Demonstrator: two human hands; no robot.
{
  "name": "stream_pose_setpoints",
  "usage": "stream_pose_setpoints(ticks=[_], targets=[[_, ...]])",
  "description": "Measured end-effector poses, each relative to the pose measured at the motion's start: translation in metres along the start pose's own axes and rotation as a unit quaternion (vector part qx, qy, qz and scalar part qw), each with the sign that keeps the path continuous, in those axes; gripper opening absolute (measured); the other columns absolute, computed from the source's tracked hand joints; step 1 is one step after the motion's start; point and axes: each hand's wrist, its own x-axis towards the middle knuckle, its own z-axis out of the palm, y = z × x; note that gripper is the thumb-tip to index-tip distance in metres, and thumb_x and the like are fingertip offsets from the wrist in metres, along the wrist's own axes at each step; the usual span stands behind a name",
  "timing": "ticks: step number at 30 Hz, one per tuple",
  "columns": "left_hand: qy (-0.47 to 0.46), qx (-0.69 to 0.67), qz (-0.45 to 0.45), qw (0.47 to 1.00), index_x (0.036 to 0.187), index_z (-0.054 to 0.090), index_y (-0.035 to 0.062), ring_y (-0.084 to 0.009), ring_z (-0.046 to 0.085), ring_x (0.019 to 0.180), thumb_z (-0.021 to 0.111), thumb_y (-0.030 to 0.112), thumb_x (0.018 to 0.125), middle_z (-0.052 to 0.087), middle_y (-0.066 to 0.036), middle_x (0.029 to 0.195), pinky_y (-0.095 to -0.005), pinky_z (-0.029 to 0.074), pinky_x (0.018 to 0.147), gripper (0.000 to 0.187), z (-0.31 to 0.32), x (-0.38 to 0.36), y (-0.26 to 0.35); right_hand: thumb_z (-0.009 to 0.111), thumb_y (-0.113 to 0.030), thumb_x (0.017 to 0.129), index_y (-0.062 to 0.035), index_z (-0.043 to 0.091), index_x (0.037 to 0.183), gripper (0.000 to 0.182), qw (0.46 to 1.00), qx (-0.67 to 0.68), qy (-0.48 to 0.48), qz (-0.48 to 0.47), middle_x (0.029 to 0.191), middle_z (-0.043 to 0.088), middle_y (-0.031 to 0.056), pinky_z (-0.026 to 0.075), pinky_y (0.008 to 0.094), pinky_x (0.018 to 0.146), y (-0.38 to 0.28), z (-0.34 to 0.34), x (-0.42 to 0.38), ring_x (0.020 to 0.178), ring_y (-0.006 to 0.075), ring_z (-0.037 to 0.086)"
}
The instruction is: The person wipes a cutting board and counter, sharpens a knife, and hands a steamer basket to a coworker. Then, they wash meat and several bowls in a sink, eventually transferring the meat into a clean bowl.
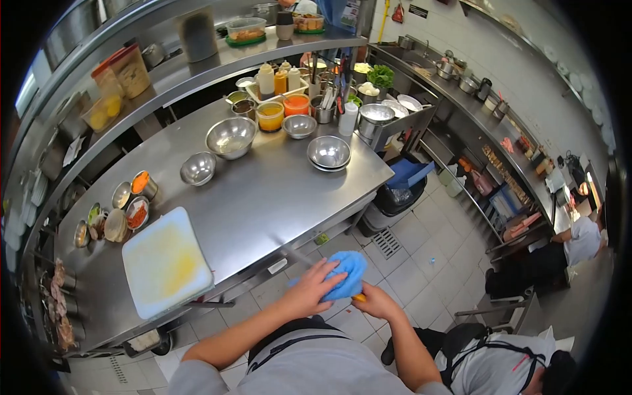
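Lumps [62, 303] of pinkish food stand at the far left edge, too warped by the lens to name. Next come a green-filled bowl [94, 212], its contents partly hidden, a pale round stack [116, 226], a bowl of red bits [137, 214] and a pot [143, 184] holding something orange. Above, on the shelf, a clear tub [102, 114] shows yellow pieces. Beside the small bowls lies a board [148, 253], yellow-stained. Farther right, a small bowl [198, 168] and a larger bowl [232, 137] stand apart; the larger has a little something at its bottom, hard to read. One tub [270, 117] holds yellow liquid, its neighbour [296, 105] orange-red. Squeeze bottles [266, 81] crowd behind them, partly covering one another.

In front of the counter, the left hand [315, 289] is wrapped over a blue cloth [347, 273]. A grey strip [299, 255] runs out of the cloth toward the counter, too blurred to identify. The right hand [380, 305], just beside, is closed round a yellow handle [359, 297], mostly covered. Two nested bowls [329, 152] sit near the counter's right end. Rightmost, two people [500, 362] are partly cut off by the dark rim.
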Motion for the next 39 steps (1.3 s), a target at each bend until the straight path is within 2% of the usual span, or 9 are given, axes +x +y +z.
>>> stream_pose_setpoints(ticks=[4,8,14,17,22,26,31,33,39], targets=[[-0.159,0.17,-0.061,0.971,0.119,0.064,0.0151,-0.0279,0.06,0.107,0.085,0.025,0.07,0.065,-0.007,0.106,-0.0446,0.042,0.098,0.054,-0.038,0.0,-0.041,0.073,-0.023,0.084,-0.0064,0.061,0.122,0.043,0.94,-0.282,-0.06,-0.181,0.083,0.071,0.0202,0.056,0.0465,0.07,-0.075,-0.003,0.067,0.076,0.0393,0.069],[-0.113,0.223,-0.023,0.968,0.104,0.068,0.0168,-0.0236,0.061,0.1,0.086,0.027,0.068,0.065,-0.002,0.092,-0.0425,0.042,0.095,0.041,-0.119,-0.027,-0.08,0.072,-0.024,0.086,-0.0072,0.063,0.118,0.038,0.927,-0.309,-0.131,-0.167,0.092,0.071,0.023,0.054,0.0509,0.076,-0.182,0.006,0.092,0.087,0.0454,0.066],[-0.013,0.262,-0.179,0.948,0.096,0.075,0.0194,-0.0246,0.065,0.093,0.081,0.033,0.075,0.073,-0.002,0.092,-0.0421,0.044,0.089,0.025,-0.278,-0.158,-0.168,0.073,-0.013,0.086,-0.0061,0.061,0.117,0.034,0.931,-0.263,-0.164,-0.194,0.092,0.072,0.0155,0.055,0.0399,0.074,-0.228,-0.012,0.113,0.081,0.0331,0.07],[0.108,0.342,-0.358,0.862,0.091,0.075,0.0131,-0.0337,0.066,0.085,0.08,0.04,0.079,0.072,-0.01,0.083,-0.0473,0.049,0.084,0.03,-0.347,-0.25,-0.204,0.074,-0.003,0.088,-0.0058,0.058,0.117,0.033,0.985,0.009,-0.156,-0.075,0.087,0.065,0.0016,0.048,0.0239,0.059,-0.196,-0.026,0.123,0.069,0.0076,0.06],[0.15,0.308,-0.539,0.769,0.109,0.073,0.0085,-0.0388,0.065,0.098,0.086,0.037,0.073,0.068,-0.019,0.104,-0.0492,0.052,0.088,0.047,-0.357,-0.341,-0.233,0.072,-0.001,0.089,-0.0061,0.051,0.117,0.036,0.961,0.207,-0.15,-0.109,0.089,0.065,0.0041,0.048,0.0226,0.057,-0.187,0.02,0.151,0.067,0.0076,0.059],[0.171,0.265,-0.53,0.787,0.132,0.064,0.0108,-0.0418,0.059,0.115,0.089,0.041,0.069,0.061,-0.02,0.124,-0.0506,0.05,0.098,0.074,-0.311,-0.384,-0.267,0.073,0.002,0.088,-0.0051,0.053,0.117,0.036,0.954,0.179,-0.206,-0.127,0.09,0.066,0.0037,0.049,0.0235,0.058,-0.209,0.066,0.181,0.068,0.0071,0.059],[0.315,0.439,-0.432,0.722,0.125,0.069,0.0093,-0.0338,0.063,0.107,0.081,0.034,0.083,0.065,-0.017,0.12,-0.0437,0.053,0.09,0.05,-0.32,-0.337,-0.212,0.077,0.002,0.086,-0.002,0.055,0.116,0.038,0.96,0.126,-0.213,-0.13,0.093,0.066,0.0034,0.049,0.0225,0.065,-0.24,0.105,0.204,0.075,0.0072,0.059],[0.497,0.042,-0.379,0.779,0.12,0.071,0.0049,-0.0232,0.067,0.098,0.071,0.022,0.095,0.07,-0.014,0.112,-0.0362,0.054,0.085,0.03,-0.336,-0.31,-0.183,0.076,0.002,0.086,-0.001,0.056,0.118,0.039,0.967,0.063,-0.189,-0.161,0.096,0.069,0.0051,0.052,0.0237,0.077,-0.25,0.115,0.206,0.084,0.0089,0.062],[0.583,-0.232,-0.275,0.729,0.119,0.067,-0.0023,-0.017,0.069,0.089,0.063,0.018,0.102,0.071,-0.013,0.106,-0.0308,0.055,0.078,0.027,-0.38,-0.238,-0.103,0.078,0.0,0.084,-0.0012,0.058,0.116,0.037,0.949,0.032,-0.192,-0.247,0.1,0.072,0.0087,0.054,0.0276,0.084,-0.267,0.146,0.23,0.093,0.0132,0.068]])
